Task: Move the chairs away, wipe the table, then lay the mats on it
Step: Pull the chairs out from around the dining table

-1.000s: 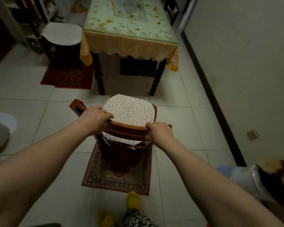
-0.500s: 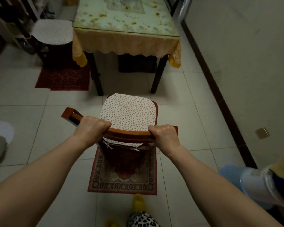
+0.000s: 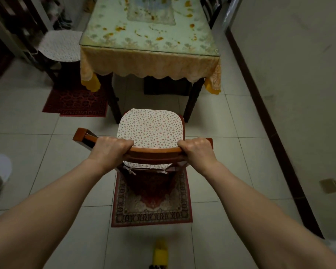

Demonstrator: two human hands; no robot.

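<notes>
A wooden chair (image 3: 155, 151) with a speckled white seat cushion (image 3: 150, 129) stands in front of me on a small patterned rug (image 3: 151, 208). My left hand (image 3: 111, 148) is closed around the left part of its top rail. Gripping the right end of that rail is my right hand (image 3: 198, 150). Just beyond the chair stands the table (image 3: 149, 61), covered by a pale floral top and a yellow scalloped cloth. A second chair (image 3: 60, 45) with a white cushion sits at the table's left side.
A dark red rug (image 3: 76, 101) lies under the left chair. The wall with its dark skirting (image 3: 270, 121) runs along the right. Another dark chair (image 3: 209, 10) shows at the table's far right. My yellow slipper (image 3: 160, 253) is on the tiled floor below.
The table and the chair now appear nearer and more centred in view. Both hands have kept their hold on the top rail.
</notes>
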